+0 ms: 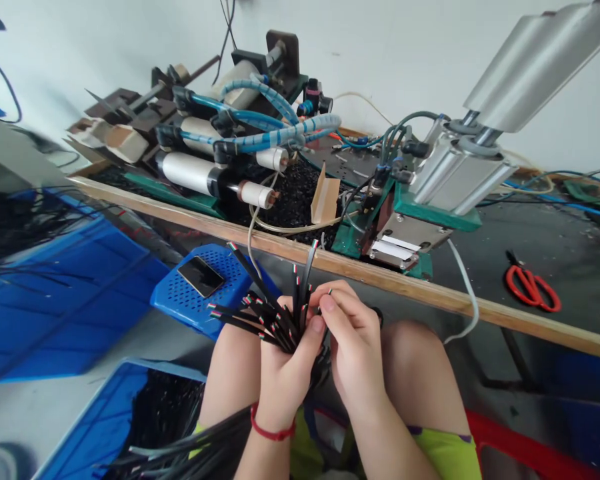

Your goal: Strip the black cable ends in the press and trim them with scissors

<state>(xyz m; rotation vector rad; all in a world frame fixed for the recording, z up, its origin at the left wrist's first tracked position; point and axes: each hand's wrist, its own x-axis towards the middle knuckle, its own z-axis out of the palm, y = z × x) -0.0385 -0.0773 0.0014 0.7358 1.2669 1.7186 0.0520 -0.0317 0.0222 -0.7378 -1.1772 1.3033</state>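
Observation:
My left hand [289,363] is wrapped round a bundle of black cables [280,323] held over my lap. The upper cable ends fan out, and small coloured wires, red, green and white, show at their tips. Close beside it, my right hand [353,330] has its thumb and forefinger pinched together on the end of one black cable at the bundle's right side. Most of that cable is hidden by the fingers. The lower lengths of the bundle hang down behind my left wrist.
A wooden-edged bench [300,247] carries pneumatic cylinders [195,172] and an upright press [430,193]. Red-handled scissors [533,287] lie at right. A phone [201,275] rests on a blue stool [170,297]. Blue crates [75,293] with black cables stand at left.

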